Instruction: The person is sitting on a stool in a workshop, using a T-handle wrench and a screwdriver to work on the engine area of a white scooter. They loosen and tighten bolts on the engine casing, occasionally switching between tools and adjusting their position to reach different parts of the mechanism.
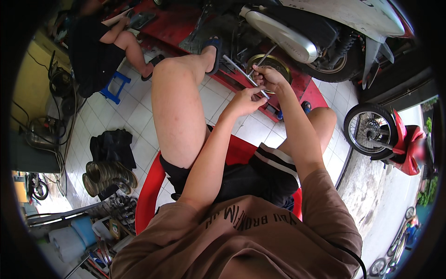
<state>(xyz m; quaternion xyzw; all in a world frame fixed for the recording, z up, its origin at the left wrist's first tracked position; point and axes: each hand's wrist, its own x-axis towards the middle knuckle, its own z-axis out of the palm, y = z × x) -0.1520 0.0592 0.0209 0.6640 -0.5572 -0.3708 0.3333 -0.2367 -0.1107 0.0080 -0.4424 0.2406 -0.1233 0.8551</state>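
Observation:
My left hand (245, 101) is closed around the lower end of a shiny silver metal bar (238, 69), which slants up and to the left over the red platform. Just above it, my right hand (271, 79) pinches a thinner metal rod (266, 55) that slants up to the right from the bar. Whether the rod and the bar are joined is hidden by my fingers. Below the right hand lies a round gold-coloured pan or tray (289, 69) on the platform. A scooter's silver side cover (278, 37) is close beyond the hands.
I sit on a red chair (147, 195), one foot on the red platform (316, 95). Another person (88, 51) sits at the upper left by a blue stool (115, 87). Dark tyres or parts (109, 172) lie on the white tiles. A red motorbike (409, 144) stands at right.

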